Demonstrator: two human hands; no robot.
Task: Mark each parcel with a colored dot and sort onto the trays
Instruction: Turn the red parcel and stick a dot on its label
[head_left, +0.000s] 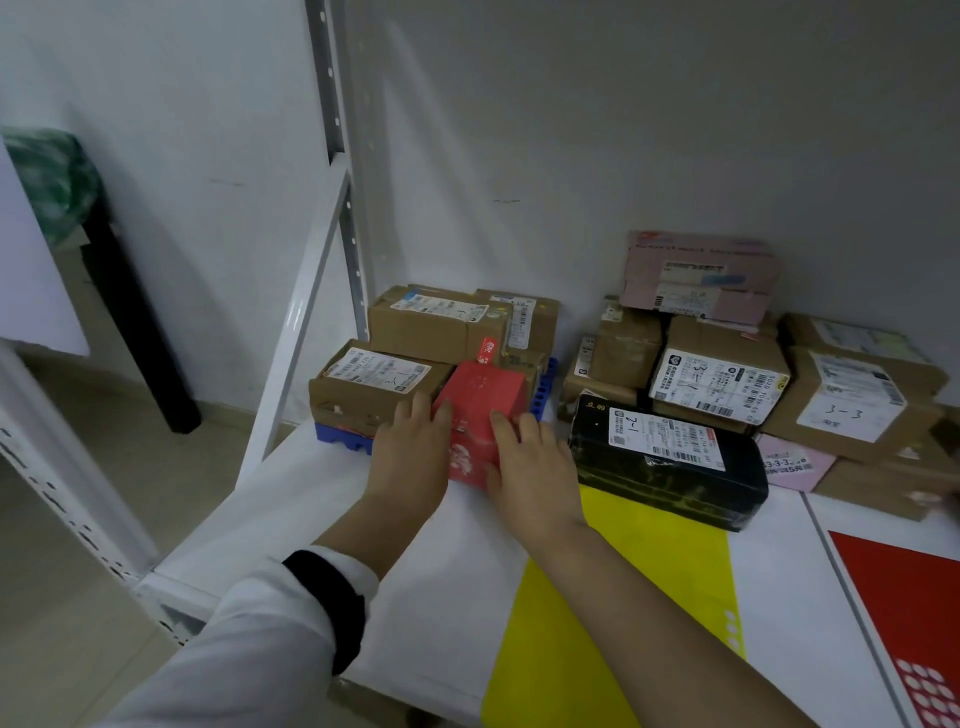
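Red parcel (485, 410) sits between left hand (410, 460) and right hand (535, 470), both pressed flat against it.

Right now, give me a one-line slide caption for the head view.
Left hand and right hand hold a red parcel beside brown boxes on a blue tray.

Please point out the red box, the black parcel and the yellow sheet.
red box (488, 400), head view, on its top face.
black parcel (667, 488), head view, on its black front side.
yellow sheet (685, 551), head view, on a bare far part.
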